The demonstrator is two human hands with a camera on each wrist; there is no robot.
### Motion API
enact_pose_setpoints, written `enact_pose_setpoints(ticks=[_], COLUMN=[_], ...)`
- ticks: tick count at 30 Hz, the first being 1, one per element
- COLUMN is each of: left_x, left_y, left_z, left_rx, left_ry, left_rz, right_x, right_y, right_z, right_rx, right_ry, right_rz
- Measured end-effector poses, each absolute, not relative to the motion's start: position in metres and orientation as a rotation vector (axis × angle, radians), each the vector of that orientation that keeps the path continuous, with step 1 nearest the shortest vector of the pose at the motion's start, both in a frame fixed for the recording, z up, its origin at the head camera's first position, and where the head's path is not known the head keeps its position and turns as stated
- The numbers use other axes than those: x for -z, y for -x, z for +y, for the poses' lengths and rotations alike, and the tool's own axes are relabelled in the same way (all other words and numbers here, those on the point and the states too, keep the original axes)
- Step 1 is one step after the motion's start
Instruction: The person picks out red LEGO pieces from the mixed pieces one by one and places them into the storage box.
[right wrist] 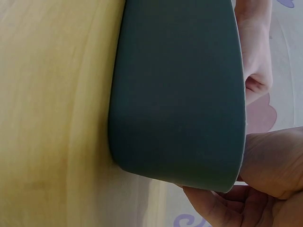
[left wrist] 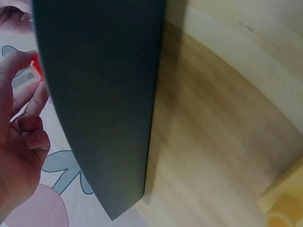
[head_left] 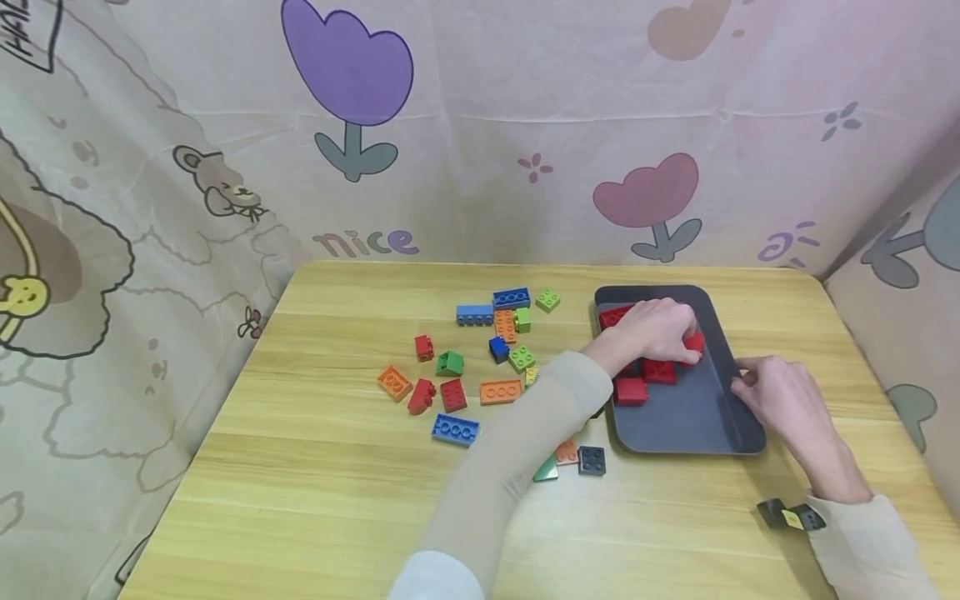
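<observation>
My left hand (head_left: 654,332) reaches over the dark grey tray (head_left: 693,423) and pinches a red toy brick (head_left: 695,347) between thumb and fingers. In the left wrist view that red brick (left wrist: 38,66) shows only partly above the tray wall (left wrist: 99,109). Several other red bricks (head_left: 631,392) lie in the tray's left half, partly hidden under the hand. At the tray's right side, my right hand (head_left: 791,404) grips the wall near the rim. The right wrist view has its thumb and fingers (right wrist: 208,203) around the tray's end.
Left of the tray, loose bricks lie scattered on the wooden table (head_left: 300,467): blue (head_left: 455,429), orange (head_left: 500,392), green (head_left: 450,363), red (head_left: 453,395) and a black one (head_left: 592,461). My left sleeve (head_left: 517,450) covers some. A printed curtain (head_left: 480,142) hangs behind the table.
</observation>
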State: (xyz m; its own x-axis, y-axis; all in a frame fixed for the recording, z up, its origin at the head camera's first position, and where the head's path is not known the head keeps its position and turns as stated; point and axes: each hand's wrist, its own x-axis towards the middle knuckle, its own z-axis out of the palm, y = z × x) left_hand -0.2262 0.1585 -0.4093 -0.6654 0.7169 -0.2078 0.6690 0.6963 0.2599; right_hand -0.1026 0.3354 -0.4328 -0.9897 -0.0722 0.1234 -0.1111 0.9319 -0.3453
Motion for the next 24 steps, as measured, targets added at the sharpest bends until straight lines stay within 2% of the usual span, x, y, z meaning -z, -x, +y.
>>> enact_pose_setpoints(ticks=[24], left_x=[0.419], left_y=[0.218], left_z=[0.169], left_rx=[-0.127], left_ry=[-1.134], left_rz=[2.642], right_x=[0.433], right_y=[0.103], right_z=[0.337], right_rx=[-0.529], right_ry=[-0.155], right_rz=[-2.974])
